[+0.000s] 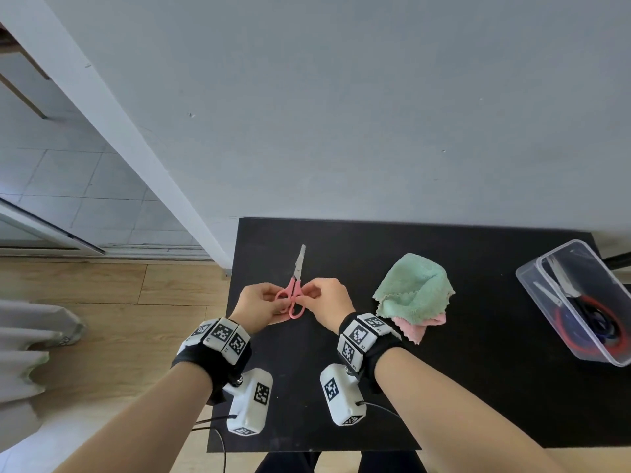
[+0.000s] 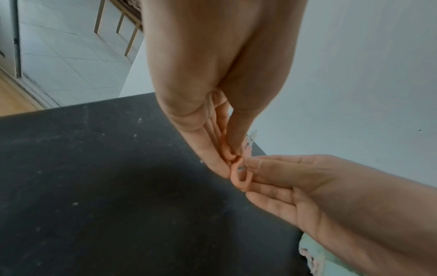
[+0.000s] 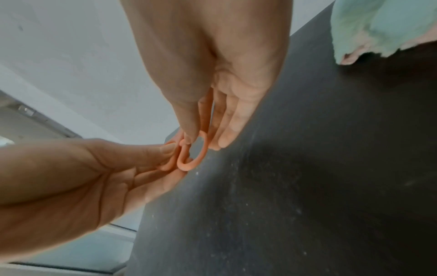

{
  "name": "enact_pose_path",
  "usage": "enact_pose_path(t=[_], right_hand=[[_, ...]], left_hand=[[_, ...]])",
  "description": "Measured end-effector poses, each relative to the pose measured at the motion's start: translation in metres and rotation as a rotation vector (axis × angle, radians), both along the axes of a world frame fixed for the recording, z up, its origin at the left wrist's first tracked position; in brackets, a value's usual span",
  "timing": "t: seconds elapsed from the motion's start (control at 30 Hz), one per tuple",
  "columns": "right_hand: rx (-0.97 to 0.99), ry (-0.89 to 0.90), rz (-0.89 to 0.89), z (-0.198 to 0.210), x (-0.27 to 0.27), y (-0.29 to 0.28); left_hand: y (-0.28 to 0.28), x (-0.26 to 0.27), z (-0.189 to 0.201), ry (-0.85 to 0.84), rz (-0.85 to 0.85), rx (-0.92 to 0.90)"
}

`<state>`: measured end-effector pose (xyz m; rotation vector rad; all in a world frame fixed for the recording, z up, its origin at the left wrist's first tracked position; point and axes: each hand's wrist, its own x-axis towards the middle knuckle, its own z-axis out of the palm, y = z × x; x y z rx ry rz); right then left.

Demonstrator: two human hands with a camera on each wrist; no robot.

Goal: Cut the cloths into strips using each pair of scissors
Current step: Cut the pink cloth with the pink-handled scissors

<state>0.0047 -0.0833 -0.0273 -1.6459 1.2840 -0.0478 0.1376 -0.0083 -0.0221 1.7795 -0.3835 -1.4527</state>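
Pink-handled scissors (image 1: 295,289) are held above the black table (image 1: 478,387), blades closed and pointing away toward the wall. My left hand (image 1: 261,303) pinches the left handle loop (image 3: 169,158) between thumb and fingers. My right hand (image 1: 322,300) pinches the right handle loop (image 3: 191,153), also seen as a pink ring (image 2: 240,177) in the left wrist view. A folded green cloth (image 1: 415,288) lies on a pink cloth (image 1: 421,324) to the right of my right hand.
A clear plastic box (image 1: 580,302) at the table's right edge holds other scissors, one with red handles (image 1: 587,332). A white wall rises right behind the table. Wooden floor lies to the left.
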Motion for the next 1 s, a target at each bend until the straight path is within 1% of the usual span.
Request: enact_pose_path(t=[0.13, 0.23, 0.47, 0.63, 0.7, 0.9, 1.0], right_hand=[[0.062, -0.189, -0.114, 0.021, -0.02, -0.008], [0.078, -0.263, -0.098, 0.04, -0.038, -0.014], [0.01, -0.254, -0.025, 0.082, -0.077, -0.034], [-0.042, -0.177, 0.076, 0.104, -0.107, -0.05], [-0.05, -0.153, 0.114, 0.112, -0.118, -0.054], [-0.053, -0.155, 0.15, 0.114, -0.137, -0.071], [-0.048, -0.199, 0.161, 0.12, -0.144, -0.074]], left_hand=[[-0.006, -0.01, 0.022, 0.065, -0.019, -0.087], [-0.009, -0.018, 0.04, 0.063, -0.08, -0.119], [-0.025, -0.049, 0.077, 0.057, -0.163, -0.175], [-0.033, -0.063, 0.094, 0.026, -0.16, -0.163], [-0.037, -0.065, 0.1, 0.019, -0.186, -0.147], [-0.05, -0.071, 0.118, -0.021, -0.267, -0.116], [-0.055, -0.073, 0.125, -0.031, -0.241, -0.117]])
